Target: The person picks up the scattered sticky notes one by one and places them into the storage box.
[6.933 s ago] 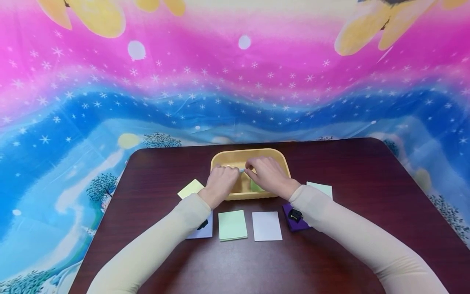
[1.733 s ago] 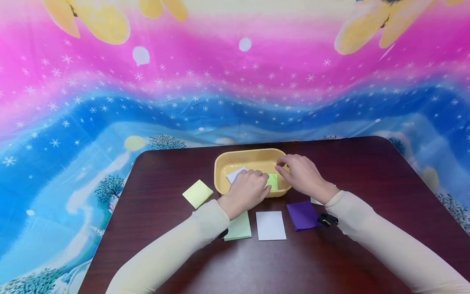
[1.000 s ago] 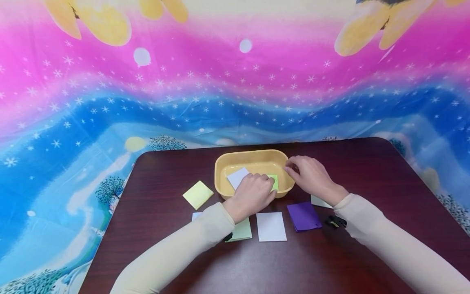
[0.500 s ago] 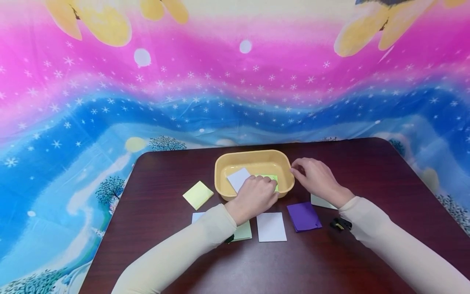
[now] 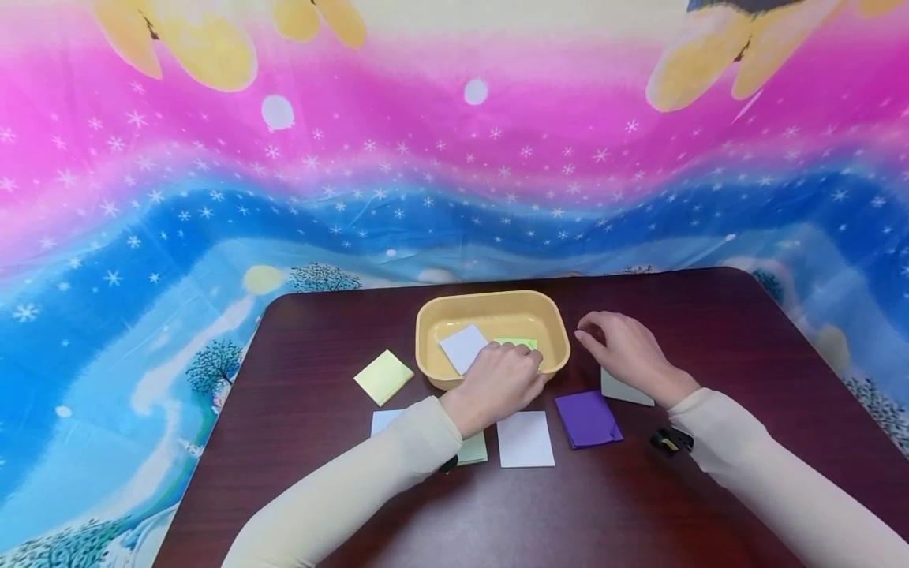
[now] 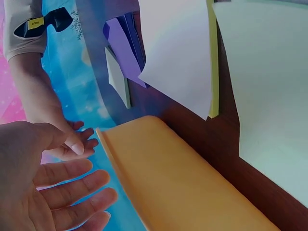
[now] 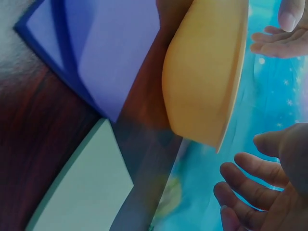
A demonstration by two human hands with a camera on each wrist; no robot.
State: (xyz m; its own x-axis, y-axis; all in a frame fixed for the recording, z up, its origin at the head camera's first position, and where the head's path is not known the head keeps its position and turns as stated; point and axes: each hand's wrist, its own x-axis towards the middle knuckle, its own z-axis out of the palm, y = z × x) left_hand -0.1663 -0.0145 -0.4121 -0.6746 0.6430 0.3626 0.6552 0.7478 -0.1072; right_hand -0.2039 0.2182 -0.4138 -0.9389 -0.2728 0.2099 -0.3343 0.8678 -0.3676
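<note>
In the head view my left hand (image 5: 493, 386) is over the front right part of a yellow plastic bin (image 5: 490, 297). The left wrist view shows that hand's fingers (image 6: 77, 190) loosely bent, with nothing between them. A white square of paper (image 5: 461, 347) lies in the bin, and beside it a bright green paper square (image 5: 517, 343) is partly hidden by the left hand. My right hand (image 5: 625, 351) hovers just right of the bin. Seen from the right wrist, its relaxed fingers (image 7: 252, 187) hold nothing.
Around the bin on the dark wooden table (image 5: 312, 331) lie several sticky-note pads: yellow (image 5: 383, 377), white (image 5: 525, 439), purple (image 5: 588, 420), pale green (image 5: 474, 448) under the left wrist, another pale one (image 5: 621, 388) by the right hand, and a whitish one (image 5: 383, 420) behind the left sleeve.
Earlier both hands met over the bin around a small pale thing. Since then they have parted, the right hand moving right past the rim. The white square now shows in the bin.
</note>
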